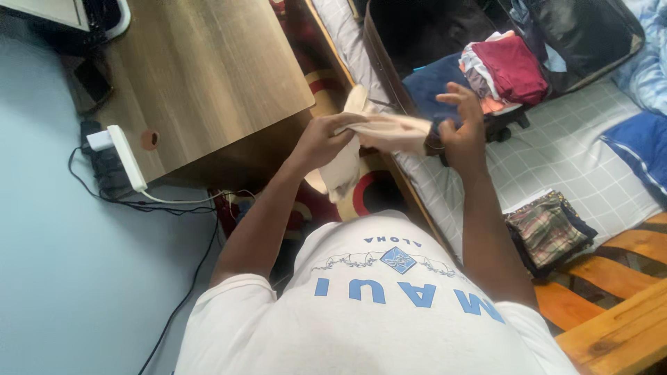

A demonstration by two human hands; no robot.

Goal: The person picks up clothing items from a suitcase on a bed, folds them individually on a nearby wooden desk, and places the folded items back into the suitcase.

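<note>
My left hand [321,139] is curled tight on a cream cloth [368,142], the fingers [340,125] folded together over its upper edge so the fabric bunches under my grip. From there 1 part of the cloth hangs down below my fist, and another part stretches across toward my right hand [462,128]. That hand sits at the far end of the stretched part; its fingers [455,94] are spread apart and lifted, loosely curved, and only the heel and thumb side seem to touch the fabric, though I cannot tell how firmly. I hold the cloth in the air in front of my chest, above the edge of the bed [556,156] with its white checked sheet, between the wooden worktop [208,69] on my left and an open dark suitcase [431,35] on the bed. Inside the suitcase, just beyond my right hand, lies a stack of folded clothes [504,69], maroon on top, beside a dark blue piece. A folded plaid garment [549,229] rests near the bed's wooden frame by my right forearm. A white power strip [125,156] lies at the worktop's edge.
</note>
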